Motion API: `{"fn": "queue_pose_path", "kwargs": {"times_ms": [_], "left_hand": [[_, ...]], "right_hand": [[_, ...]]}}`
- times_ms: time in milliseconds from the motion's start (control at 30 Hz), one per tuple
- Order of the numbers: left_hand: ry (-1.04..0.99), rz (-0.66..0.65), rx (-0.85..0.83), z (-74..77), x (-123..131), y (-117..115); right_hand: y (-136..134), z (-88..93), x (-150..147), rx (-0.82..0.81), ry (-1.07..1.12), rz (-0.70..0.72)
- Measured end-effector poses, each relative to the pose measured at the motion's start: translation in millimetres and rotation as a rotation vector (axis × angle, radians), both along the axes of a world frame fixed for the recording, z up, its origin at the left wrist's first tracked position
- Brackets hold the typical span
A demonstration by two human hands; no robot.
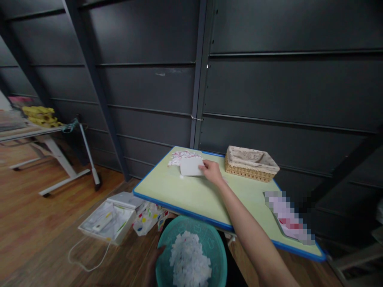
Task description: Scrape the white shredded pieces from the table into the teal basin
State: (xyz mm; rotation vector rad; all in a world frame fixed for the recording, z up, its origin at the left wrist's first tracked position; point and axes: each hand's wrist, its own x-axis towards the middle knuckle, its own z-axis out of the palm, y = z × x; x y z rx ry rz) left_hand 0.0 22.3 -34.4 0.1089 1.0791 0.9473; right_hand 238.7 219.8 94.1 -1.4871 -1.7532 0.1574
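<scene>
My right hand (pixel 210 170) reaches over the table, thumb and fingers closed on the near edge of a flat white card (pixel 190 167). The card is in front of a pile of white and reddish paper scraps (pixel 179 155). At the bottom of the view, my left hand (pixel 154 263) grips the left rim of a green plastic basket (pixel 220 255), its fingers partly in shadow. A heap of small white paper pieces (pixel 190 259) fills the middle of that basket, which sits at my lap below the table's front edge.
A cloth-lined wicker basket (pixel 251 173) stands at the back right of the blue-edged table (pixel 167 191). A partly blurred tray (pixel 287 219) lies at the right. On the floor to the left are an open white box (pixel 103 223) with a cord and a dotted plastic bag (pixel 146 219).
</scene>
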Motion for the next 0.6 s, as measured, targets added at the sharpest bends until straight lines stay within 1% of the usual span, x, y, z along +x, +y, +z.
{"fn": "queue_pose_path", "kwargs": {"times_ms": [67, 133, 267, 333, 433, 600], "left_hand": [[0.053, 0.045, 0.031, 1.3, -8.3, 7.1], [0.026, 0.083, 0.080, 3.4, -18.5, 16.0], [-0.003, 0.141, 0.149, 15.2, -33.4, 28.5], [0.020, 0.144, 0.181, 23.1, -36.3, 30.5], [0.073, 0.108, 0.134, 32.8, -37.9, 30.2], [0.144, 0.107, 0.132, 38.7, -40.1, 29.8]], "right_hand": [[0.5, 0.3, 0.6, -0.011, 0.043, 0.042], [1.2, 0.1, 1.2, -0.013, 0.113, 0.065], [4.9, -3.5, 2.8, -0.019, 0.229, 0.091], [7.4, -6.1, 4.0, -0.041, 0.235, 0.117], [9.9, -8.6, 6.0, -0.073, 0.230, 0.133], [9.4, -9.6, 8.4, -0.145, 0.317, 0.156]]}}
